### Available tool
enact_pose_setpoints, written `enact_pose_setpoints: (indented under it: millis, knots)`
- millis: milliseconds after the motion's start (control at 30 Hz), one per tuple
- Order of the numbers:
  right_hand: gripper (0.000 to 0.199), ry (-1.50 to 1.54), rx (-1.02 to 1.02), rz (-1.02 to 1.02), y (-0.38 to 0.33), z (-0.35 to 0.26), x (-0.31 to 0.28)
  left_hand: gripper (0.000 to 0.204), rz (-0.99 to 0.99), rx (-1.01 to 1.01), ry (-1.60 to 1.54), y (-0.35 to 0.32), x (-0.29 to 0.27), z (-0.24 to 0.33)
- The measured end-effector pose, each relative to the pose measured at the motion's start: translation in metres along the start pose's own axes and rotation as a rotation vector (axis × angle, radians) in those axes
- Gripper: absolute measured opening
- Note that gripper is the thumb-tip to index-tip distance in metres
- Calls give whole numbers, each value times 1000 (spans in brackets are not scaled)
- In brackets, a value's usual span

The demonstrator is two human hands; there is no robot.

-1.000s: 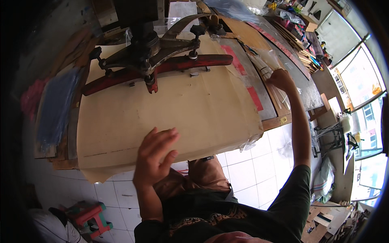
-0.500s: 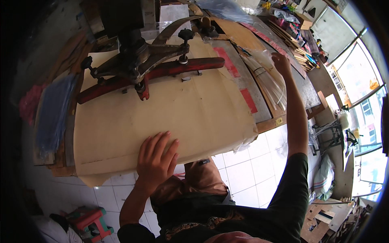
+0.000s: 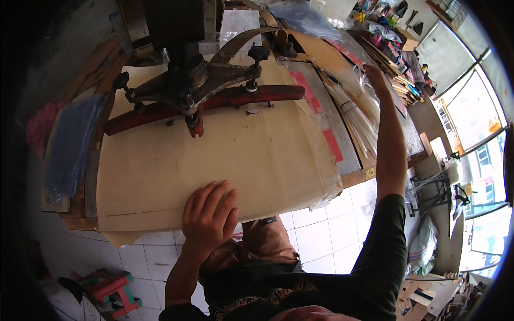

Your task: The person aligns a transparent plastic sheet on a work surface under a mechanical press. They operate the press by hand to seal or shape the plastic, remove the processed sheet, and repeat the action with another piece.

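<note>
Rest the left hand (image 3: pixel 210 216) lightly on the cream sheet (image 3: pixel 214 160), over its near edge, as seen here: palm down, fingers a little spread, nothing grasped. Press there evenly, best with flat fingers and not only with the tips, so as to avoid a slip or a crease. Find this sheet spread over the table (image 3: pixel 350 158), its far part lying below the press (image 3: pixel 184 80).

With the right hand (image 3: pixel 375 80), stretched far to the right, use a gentle touch. See its fingers curled, close beside a pale loop (image 3: pixel 361 75), probably of plastic; cannot tell about a real hold on it, at so small a size. Better, by judgement, to lift any light plastic slowly, in order not to drag the strips (image 3: pixel 360 125) lying near, along the table's right side.

Mind the red bar (image 3: pixel 267 94) of the press, crossing above the sheet; cannot tell about contact between them. Note small metal bits (image 3: pixel 252 112) just beside the bar, easy to catch with a sleeve. Notice also red patches (image 3: pixel 332 144) to the right of the sheet, blue plastic (image 3: pixel 75 147) at the left, sticks (image 3: pixel 404 85) beyond the right hand, and, on the floor (image 3: pixel 158 262), a stool (image 3: pixel 120 293).
</note>
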State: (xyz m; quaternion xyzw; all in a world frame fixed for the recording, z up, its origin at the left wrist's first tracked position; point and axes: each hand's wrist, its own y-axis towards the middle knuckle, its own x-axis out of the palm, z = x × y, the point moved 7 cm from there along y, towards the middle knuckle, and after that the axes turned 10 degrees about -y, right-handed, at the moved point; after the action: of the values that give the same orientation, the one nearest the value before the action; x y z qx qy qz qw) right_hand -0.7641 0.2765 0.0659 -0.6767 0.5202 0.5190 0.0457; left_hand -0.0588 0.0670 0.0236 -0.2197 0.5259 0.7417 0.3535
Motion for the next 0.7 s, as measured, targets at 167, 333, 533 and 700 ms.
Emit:
enact_pose_setpoints:
  millis: [167,333,533,700]
  knots:
    - [41,-119,97,-91,-4,-21,-8,29,-8,0,22,-1,-1,0]
    - [36,-754,-567,307,32,-28,-121,30,48,45,-78,3,8,7]
    - [37,-30,-59,439,12,-119,-149,30,-3,-8,13,-3,-3,-3]
    - [38,-218,98,656,-21,-148,-203,29,4,5,3,-3,0,-1]
